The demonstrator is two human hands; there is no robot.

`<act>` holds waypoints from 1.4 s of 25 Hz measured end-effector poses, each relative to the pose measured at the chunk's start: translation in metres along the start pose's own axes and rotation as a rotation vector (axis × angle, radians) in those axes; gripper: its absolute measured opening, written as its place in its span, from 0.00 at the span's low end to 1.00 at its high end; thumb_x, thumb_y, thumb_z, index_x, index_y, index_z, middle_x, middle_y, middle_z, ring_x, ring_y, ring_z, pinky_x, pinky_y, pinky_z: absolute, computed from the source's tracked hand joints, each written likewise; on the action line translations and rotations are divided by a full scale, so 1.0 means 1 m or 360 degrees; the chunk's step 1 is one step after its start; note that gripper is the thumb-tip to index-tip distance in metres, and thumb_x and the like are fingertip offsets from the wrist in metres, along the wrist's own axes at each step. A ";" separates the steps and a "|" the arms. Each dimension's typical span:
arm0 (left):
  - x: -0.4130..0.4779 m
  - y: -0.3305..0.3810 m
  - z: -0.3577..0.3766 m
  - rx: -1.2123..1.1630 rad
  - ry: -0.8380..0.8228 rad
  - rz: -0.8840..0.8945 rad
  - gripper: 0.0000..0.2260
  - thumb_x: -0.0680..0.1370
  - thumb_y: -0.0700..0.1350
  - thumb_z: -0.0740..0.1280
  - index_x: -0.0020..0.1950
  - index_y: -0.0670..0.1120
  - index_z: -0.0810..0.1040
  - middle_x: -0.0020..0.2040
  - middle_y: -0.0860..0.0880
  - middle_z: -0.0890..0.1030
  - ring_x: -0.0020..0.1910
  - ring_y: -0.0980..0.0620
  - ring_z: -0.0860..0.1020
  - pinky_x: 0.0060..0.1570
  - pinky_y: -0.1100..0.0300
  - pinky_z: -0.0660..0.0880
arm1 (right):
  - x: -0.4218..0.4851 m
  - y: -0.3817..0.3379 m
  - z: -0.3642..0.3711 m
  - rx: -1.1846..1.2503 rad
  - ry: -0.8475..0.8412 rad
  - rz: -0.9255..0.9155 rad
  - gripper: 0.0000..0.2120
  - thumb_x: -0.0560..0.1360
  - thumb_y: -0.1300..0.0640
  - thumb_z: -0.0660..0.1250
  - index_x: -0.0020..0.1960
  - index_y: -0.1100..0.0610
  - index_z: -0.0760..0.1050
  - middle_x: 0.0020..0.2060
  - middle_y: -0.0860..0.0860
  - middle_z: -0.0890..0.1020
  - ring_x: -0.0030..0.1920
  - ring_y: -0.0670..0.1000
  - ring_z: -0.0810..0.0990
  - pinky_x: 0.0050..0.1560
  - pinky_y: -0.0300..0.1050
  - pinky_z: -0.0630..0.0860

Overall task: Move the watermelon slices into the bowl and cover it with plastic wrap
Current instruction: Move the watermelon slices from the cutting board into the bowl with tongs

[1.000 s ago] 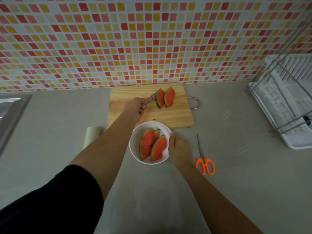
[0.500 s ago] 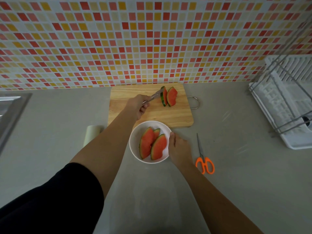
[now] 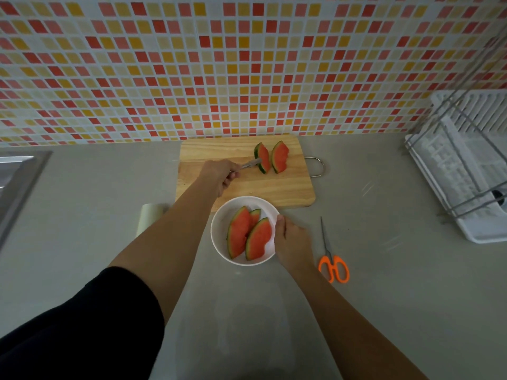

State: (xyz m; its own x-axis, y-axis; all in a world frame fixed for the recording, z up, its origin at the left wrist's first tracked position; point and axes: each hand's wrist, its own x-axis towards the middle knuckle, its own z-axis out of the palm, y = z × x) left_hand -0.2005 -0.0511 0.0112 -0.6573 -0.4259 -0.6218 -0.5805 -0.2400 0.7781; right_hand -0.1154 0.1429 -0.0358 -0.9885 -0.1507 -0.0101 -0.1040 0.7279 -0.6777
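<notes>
Steadying the bowl (image 3: 219,229) against sliding, the right hand (image 3: 292,239) grips its rim; the left hand (image 3: 219,175) clutches a metal utensil (image 3: 251,163) (tongs, perhaps) reaching the nearer slice (image 3: 264,160).

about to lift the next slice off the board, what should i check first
1. Left hand grip on the thin metal utensil: ok, fingers curled round its handle.
2. Utensil tip secured in the left red watermelon slice on the wooden cutting board: cannot tell; it touches the slice.
3. Right hand steadying the round white bowl: ok, it holds the rim.
4. Room in the bowl: probably ok, three slices inside, bare white showing.
5. Pale plastic wrap roll at hand: ok, on the counter left of the bowl.
</notes>
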 end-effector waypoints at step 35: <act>-0.023 -0.001 0.075 0.1207 0.0230 0.0767 0.13 0.75 0.49 0.65 0.37 0.41 0.72 0.33 0.46 0.76 0.28 0.50 0.73 0.20 0.61 0.62 | 0.004 0.002 0.003 0.0089 -0.0017 0.0140 0.21 0.80 0.55 0.54 0.28 0.53 0.60 0.32 0.63 0.80 0.33 0.61 0.76 0.34 0.47 0.63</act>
State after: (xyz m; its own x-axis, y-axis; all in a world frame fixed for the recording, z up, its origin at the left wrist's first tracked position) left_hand -0.2214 0.0241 0.0179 -0.8737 -0.4489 -0.1873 -0.4526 0.6091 0.6512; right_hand -0.1188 0.1416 -0.0395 -0.9923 -0.0953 -0.0788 -0.0105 0.7003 -0.7138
